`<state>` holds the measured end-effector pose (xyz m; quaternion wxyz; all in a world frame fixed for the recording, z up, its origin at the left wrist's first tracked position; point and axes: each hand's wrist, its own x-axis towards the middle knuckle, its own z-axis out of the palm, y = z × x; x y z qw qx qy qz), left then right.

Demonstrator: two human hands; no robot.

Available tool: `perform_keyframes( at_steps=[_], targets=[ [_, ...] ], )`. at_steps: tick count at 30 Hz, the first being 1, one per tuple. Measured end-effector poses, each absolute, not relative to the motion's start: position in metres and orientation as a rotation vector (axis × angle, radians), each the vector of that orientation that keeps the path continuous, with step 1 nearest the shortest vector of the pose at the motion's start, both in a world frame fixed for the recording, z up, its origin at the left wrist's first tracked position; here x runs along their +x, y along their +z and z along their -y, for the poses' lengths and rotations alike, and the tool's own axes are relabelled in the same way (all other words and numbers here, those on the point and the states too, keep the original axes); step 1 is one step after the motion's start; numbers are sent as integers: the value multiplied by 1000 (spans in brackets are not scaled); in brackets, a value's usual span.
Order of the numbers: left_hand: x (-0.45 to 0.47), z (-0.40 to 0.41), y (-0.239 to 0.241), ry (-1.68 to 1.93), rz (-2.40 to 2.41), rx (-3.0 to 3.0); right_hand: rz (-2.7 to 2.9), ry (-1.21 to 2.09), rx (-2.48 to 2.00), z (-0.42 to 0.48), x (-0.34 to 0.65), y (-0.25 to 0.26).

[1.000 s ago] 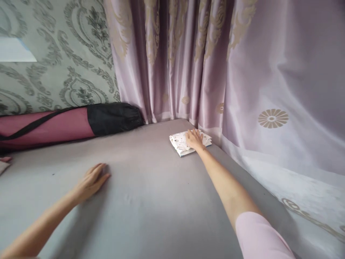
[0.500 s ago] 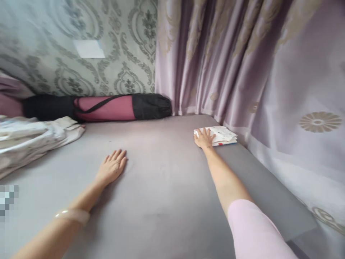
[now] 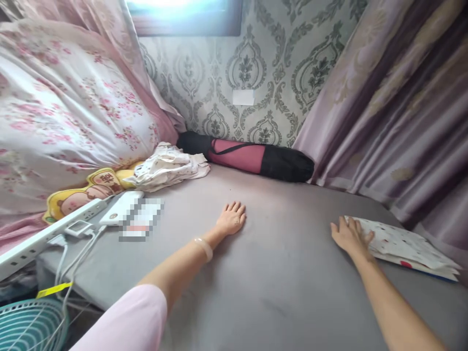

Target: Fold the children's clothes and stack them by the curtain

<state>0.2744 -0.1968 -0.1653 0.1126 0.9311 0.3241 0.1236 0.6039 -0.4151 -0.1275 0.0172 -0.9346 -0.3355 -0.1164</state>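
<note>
Found folded cloth (image 3: 405, 243), white with small prints, lying flat on right part of grey bed (image 3: 278, 273), near the mauve curtain (image 3: 380, 126). Logged long axis as oblique, running from far left to near right, pointing one short end at the right hand (image 3: 351, 236) and the other toward the right edge of view. Noted red spot along near edge, blue strip underneath toward near-right end.

Marked right hand at far-left end of cloth, palm down, fingers spread, lying over that end; thumb to the left, seemingly off the cloth, just beside its corner. Had most of cloth length extending right and near from the fingers. Could not tell of any fold gripped.

Saw left hand (image 3: 232, 218) well apart to the left, palm down on bed, fingers slightly parted and pointing far, pale bangle (image 3: 205, 248) on wrist. Tagged pink-and-black bag (image 3: 237, 156) along far wall, crumpled white cloth heap (image 3: 171, 168) far left, yellow cushion (image 3: 104, 185) beside it, white power strip (image 3: 40, 239) at left.
</note>
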Motion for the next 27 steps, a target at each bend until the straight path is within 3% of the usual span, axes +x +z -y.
perform_keyframes(
  at_steps=[8,14,27],
  targets=[
    [272,196,-161,275,-907,2795,1300,100,-2781,351,491,-163],
    [234,157,-141,428,-654,2460,1385,31,-2772,337,459,-169],
    [66,-8,-40,1149,-1747,2022,1422,-152,-2854,334,456,-176]
  ],
)
